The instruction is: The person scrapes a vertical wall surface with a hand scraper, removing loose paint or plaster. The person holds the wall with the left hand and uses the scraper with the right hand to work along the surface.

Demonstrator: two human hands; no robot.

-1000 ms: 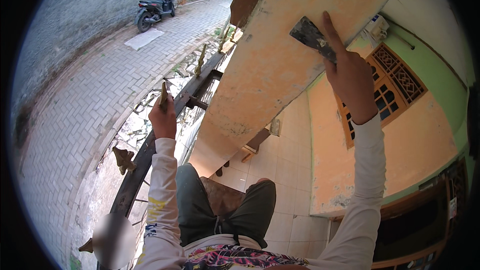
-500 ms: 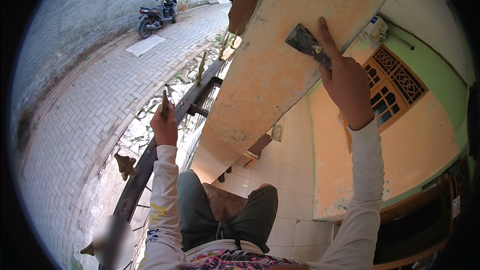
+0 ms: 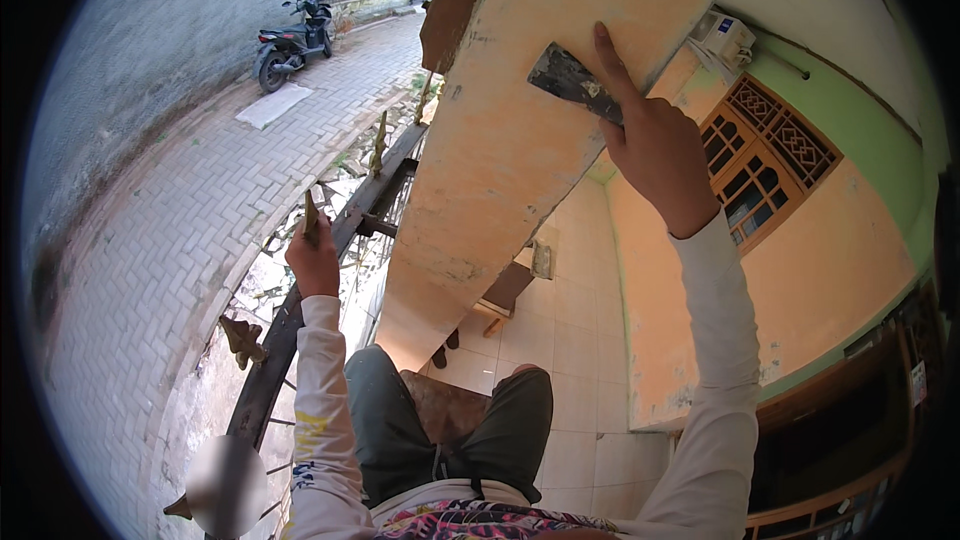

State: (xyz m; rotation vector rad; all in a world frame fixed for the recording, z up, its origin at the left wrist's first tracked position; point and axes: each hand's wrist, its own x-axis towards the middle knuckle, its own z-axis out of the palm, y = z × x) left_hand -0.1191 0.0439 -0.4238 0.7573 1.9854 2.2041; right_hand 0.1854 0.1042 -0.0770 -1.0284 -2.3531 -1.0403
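Right hand [image 3: 662,155] is holding a dark-bladed scraper [image 3: 568,78] at the scuffed orange wall [image 3: 490,150], its fingers clamping on the handle while the index finger [image 3: 613,62] is extending beside the blade; contact between blade and paint is not showing clearly. Left hand [image 3: 313,262] is gripping a gold-coloured spike [image 3: 312,214] at the dark railing [image 3: 270,375], fingers wrapping round its lower part. Beyond the railing, a motorbike [image 3: 292,43] is standing on the paved lane [image 3: 180,210].
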